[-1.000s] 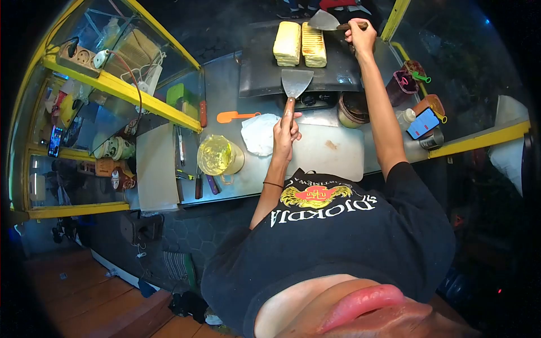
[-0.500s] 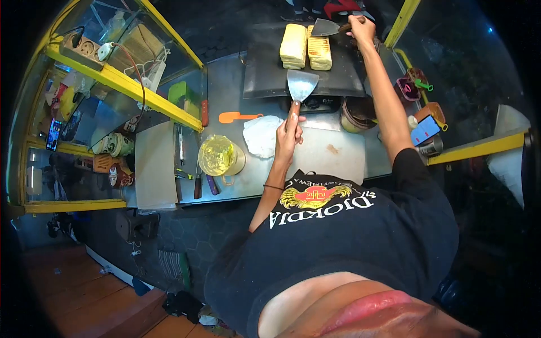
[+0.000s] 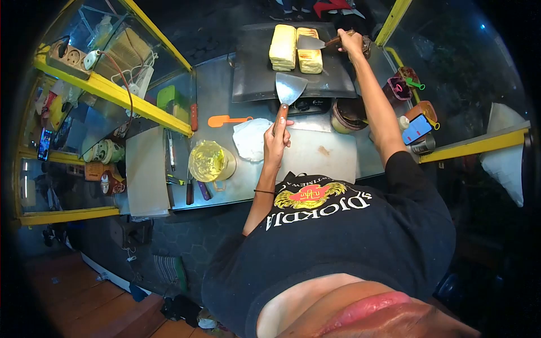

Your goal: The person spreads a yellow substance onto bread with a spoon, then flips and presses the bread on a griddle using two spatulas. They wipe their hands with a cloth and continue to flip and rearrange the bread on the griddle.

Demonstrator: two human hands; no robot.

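Note:
Two stacks of bread stand side by side on a dark griddle [image 3: 253, 67]. The left bread stack [image 3: 283, 48] is pale yellow; the right bread stack [image 3: 310, 61] has browned marks on top. My left hand [image 3: 276, 138] is closed round the wooden handle of a wide scraper [image 3: 291, 88], its blade at the griddle's near edge, just below the left stack. My right hand [image 3: 350, 44] grips a second scraper [image 3: 310, 43], whose blade lies over the top of the right stack.
On the counter are a jug of yellow stuff [image 3: 209, 161], an orange spatula [image 3: 225, 120], a white cloth [image 3: 249, 139], a cutting board [image 3: 326, 151] and knives. A pot [image 3: 348, 115] and a phone [image 3: 417, 129] are at the right. Yellow-framed glass stands at both sides.
The right scraper's blade has moved left and down onto the right bread stack. My left hand still holds its scraper near the griddle's edge. The whole view has shifted slightly.

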